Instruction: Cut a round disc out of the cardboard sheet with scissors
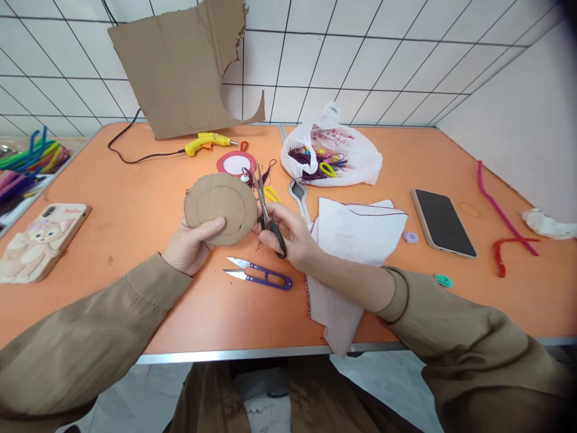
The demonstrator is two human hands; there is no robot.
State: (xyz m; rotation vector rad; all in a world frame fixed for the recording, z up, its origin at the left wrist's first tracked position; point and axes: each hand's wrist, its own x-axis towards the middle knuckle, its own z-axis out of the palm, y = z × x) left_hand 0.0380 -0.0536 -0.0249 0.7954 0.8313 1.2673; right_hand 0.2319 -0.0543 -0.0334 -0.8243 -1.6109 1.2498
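Observation:
My left hand [195,243] grips a round cardboard disc [219,204] by its lower left edge, thumb on top. A smaller circle is drawn inside the disc's rim. In my right hand [288,231] is a pair of scissors [273,231] with black handles, blades pointing up and away, close beside the disc's right edge. Below the disc, purple thread snips [259,275] lie on the orange table. Behind it are a red-rimmed round piece [225,161] with a white centre and a dark tassel [267,174], partly hidden by the scissors.
A cut cardboard sheet [180,78] leans on the tiled wall behind a yellow glue gun [210,142]. A plastic bag [360,153] of threads stands at the back. White cloth [342,234] lies under my right forearm. Phones lie left [45,240] and right [443,222].

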